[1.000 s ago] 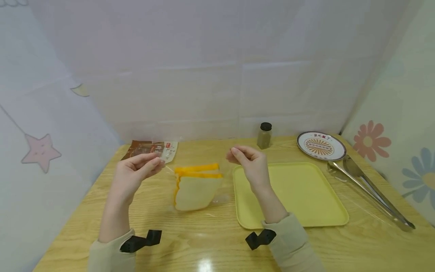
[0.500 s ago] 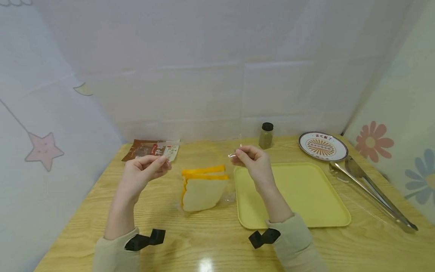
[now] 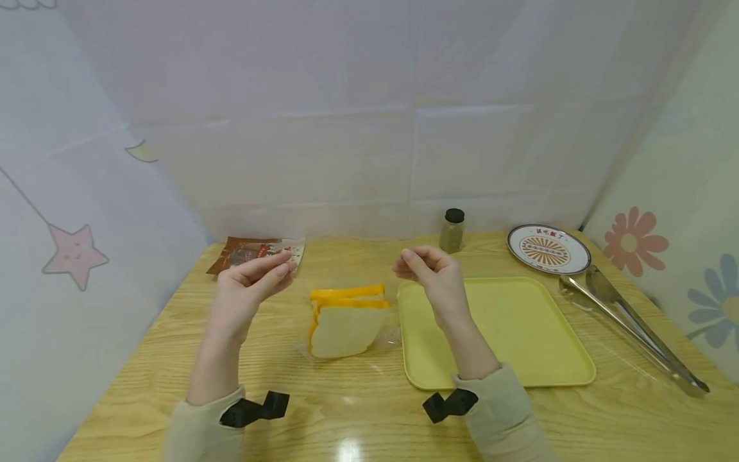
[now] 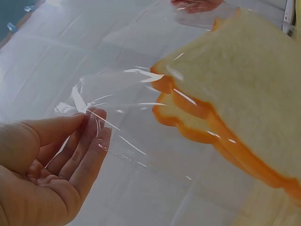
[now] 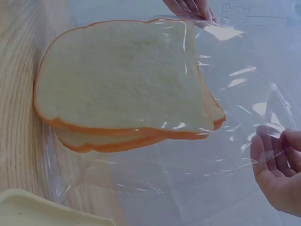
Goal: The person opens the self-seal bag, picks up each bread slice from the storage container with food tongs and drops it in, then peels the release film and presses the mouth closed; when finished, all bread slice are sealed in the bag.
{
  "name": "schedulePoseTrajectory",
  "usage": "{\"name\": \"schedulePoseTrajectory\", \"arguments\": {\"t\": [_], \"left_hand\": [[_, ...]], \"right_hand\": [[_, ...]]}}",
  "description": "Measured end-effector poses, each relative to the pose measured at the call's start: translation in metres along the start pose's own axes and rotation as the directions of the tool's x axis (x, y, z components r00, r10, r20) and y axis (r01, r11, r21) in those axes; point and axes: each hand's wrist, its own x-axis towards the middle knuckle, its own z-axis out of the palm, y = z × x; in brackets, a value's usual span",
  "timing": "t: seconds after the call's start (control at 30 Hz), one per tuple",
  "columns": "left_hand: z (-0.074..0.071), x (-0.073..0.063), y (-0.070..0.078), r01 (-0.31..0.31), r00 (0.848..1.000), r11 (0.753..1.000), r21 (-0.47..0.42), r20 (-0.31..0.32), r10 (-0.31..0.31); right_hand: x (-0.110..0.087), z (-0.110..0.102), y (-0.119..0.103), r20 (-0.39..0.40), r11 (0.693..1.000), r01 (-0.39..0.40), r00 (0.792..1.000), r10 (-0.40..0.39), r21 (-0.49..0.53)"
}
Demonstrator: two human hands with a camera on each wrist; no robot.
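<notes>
Two slices of bread [image 3: 346, 330] with orange crusts stand inside a clear plastic bag [image 4: 136, 141] over the table. My left hand [image 3: 242, 295] pinches one upper corner of the bag between thumb and fingers; the film bunches and shines at its fingertips in the left wrist view. Across from it, my right hand [image 3: 435, 285] pinches the other upper side of the bag, with film stretched from its fingers in the right wrist view [image 5: 277, 169]. The slices lean together below and between both hands, inside the film.
A yellow tray [image 3: 508, 333] lies to the right, under my right forearm. Behind it stand a black-lidded jar [image 3: 452, 232] and a patterned plate [image 3: 548, 249]. Metal tongs [image 3: 635, 330] lie at the far right. A brown food packet [image 3: 237, 252] lies at the back left.
My left hand has shifted slightly to the right, its index finger a little straighter. The bread and bag appear slightly further right in the head view. My right hand has hardly moved.
</notes>
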Motion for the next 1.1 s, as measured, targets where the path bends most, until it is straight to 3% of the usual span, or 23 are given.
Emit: {"name": "schedulePoseTrajectory", "arguments": {"t": [0.27,0.6,0.8,1.1], "left_hand": [[0.0051,-0.0002,0.0009,-0.038,0.999,0.999,-0.037,-0.039,0.037],[0.0039,-0.0004,0.0070,0.047,0.998,0.998,-0.044,-0.034,-0.049],[0.0031,-0.0015,0.0082,0.061,0.998,0.996,-0.071,-0.023,-0.063],[0.0018,-0.0010,0.0073,0.085,0.995,0.996,-0.012,-0.049,-0.086]], "right_hand": [[0.0013,-0.0028,-0.0019,-0.033,1.000,0.006,0.999,-0.005,0.011],[0.0009,-0.0040,-0.0056,-0.033,0.999,-0.033,0.999,0.034,0.014],[0.0009,-0.0059,-0.0057,-0.039,0.999,-0.032,0.999,0.034,0.040],[0.0009,-0.0071,-0.0076,-0.039,0.997,-0.079,0.996,0.080,0.004]]}}
